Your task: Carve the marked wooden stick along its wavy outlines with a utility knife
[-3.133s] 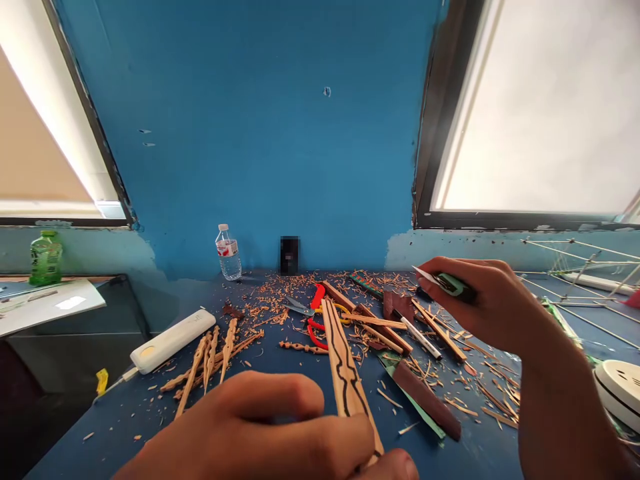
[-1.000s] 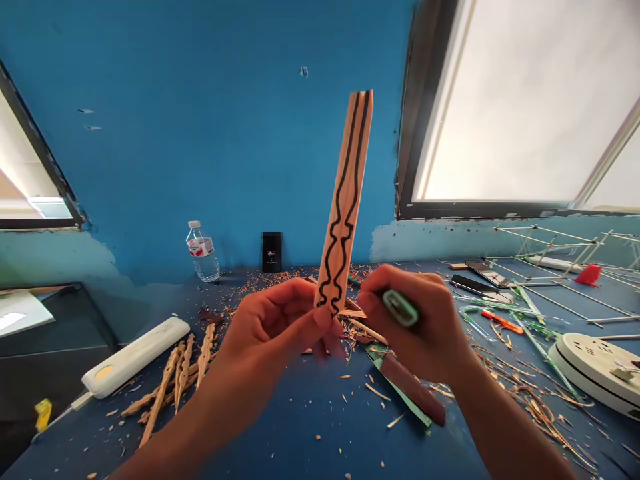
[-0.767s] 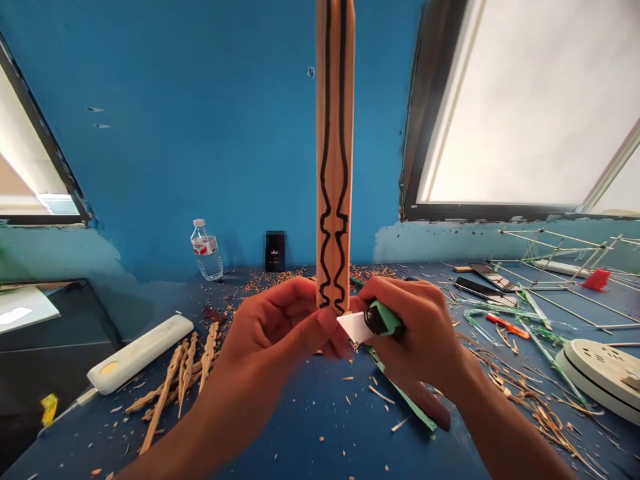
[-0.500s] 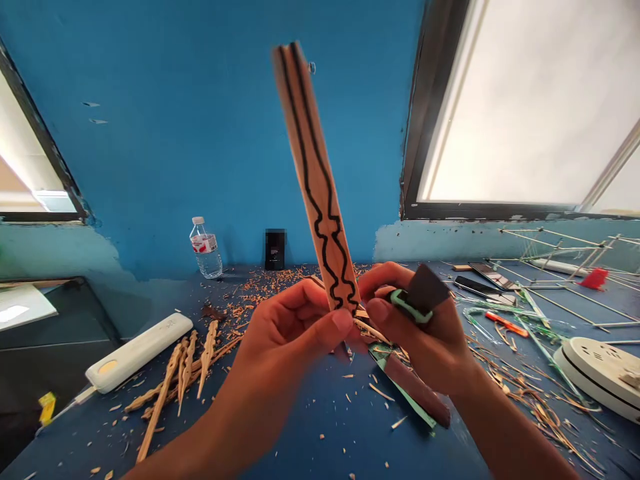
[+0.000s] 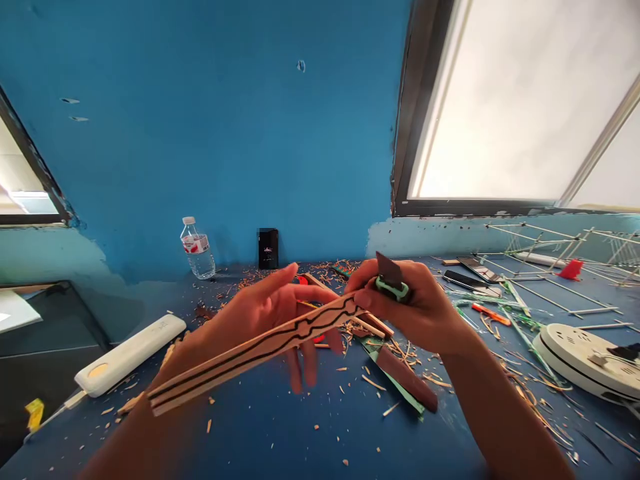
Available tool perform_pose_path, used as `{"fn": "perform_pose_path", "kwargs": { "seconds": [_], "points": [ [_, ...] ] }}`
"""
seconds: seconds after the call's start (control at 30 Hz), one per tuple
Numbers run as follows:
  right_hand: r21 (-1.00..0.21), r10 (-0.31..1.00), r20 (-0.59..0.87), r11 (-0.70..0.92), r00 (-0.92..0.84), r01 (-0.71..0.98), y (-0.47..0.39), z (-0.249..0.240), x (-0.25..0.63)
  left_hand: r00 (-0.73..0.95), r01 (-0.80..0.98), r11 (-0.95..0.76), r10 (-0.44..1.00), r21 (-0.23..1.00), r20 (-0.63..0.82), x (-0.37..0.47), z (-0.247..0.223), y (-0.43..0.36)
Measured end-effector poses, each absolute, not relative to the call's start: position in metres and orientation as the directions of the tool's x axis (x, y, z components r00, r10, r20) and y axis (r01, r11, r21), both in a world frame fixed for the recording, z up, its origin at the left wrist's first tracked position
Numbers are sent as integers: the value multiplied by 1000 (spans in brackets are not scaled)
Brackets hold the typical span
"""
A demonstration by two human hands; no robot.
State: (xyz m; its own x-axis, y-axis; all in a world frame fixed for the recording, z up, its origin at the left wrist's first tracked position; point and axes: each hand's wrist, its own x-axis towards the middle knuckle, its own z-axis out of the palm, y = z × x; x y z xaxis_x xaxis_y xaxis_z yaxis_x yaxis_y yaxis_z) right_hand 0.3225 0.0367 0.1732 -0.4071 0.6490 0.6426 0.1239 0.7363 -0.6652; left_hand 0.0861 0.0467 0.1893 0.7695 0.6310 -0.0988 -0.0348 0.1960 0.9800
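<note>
Pinching a wooden strip point(image 5: 250, 351) plus green-handled knife point(image 5: 393, 288) in the right hand point(image 5: 425, 308) above the counter point(image 5: 280, 437), left hand point(image 5: 253, 308) loosely open behind, with wavy outlining done but edges seemingly uncut, tbh.

Cannot see the red-handled scissors point(image 5: 319, 339) whole, mostly hidden behind the left hand point(image 5: 273, 313) and the pale wooden strip with black wavy lines point(image 5: 250, 348). Cannot make out the left fingers crisply, blurred below the strip. Cannot see all of the green-and-black knife handle point(image 5: 393, 289), partly wrapped by the right hand point(image 5: 356, 297). Cannot read the tiny, pixelated print on the black upright box point(image 5: 269, 250). Find the round white plastic device point(image 5: 575, 353) cut off at right.
</note>
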Motion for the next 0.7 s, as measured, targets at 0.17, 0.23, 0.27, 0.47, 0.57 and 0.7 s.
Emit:
{"fn": "perform_pose_path", "kwargs": {
  "seconds": [0.17, 0.23, 0.27, 0.47, 0.57, 0.7],
  "points": [
    [-751, 677, 582, 660, -451, 22, 39, 167, 316, 767, -39, 353, 610, 935, -198, 97, 192, 18],
    [-733, 675, 622, 680, -397, 7, 37, 165, 311, 764, -47, 393, 606, 918, -220, 100, 194, 10],
    [-709, 671, 657, 705, -343, 20, 35, 165, 310, 775, -65, 393, 598, 917, -201, 100, 194, 8],
    [-315, 493, 857, 731, -149, 605, 20, 168, 311, 754, -262, 332, 657, 906, -23, 93, 188, 12],
    [-161, 452, 855, 696, -253, 700, 14, 167, 311, 727, -300, 299, 686, 906, 15, 91, 187, 13],
    [-142, 505, 815, 650, -285, 746, 9, 163, 306, 659, -375, 227, 748, 899, 86, 95, 184, 9]
  ]
}}
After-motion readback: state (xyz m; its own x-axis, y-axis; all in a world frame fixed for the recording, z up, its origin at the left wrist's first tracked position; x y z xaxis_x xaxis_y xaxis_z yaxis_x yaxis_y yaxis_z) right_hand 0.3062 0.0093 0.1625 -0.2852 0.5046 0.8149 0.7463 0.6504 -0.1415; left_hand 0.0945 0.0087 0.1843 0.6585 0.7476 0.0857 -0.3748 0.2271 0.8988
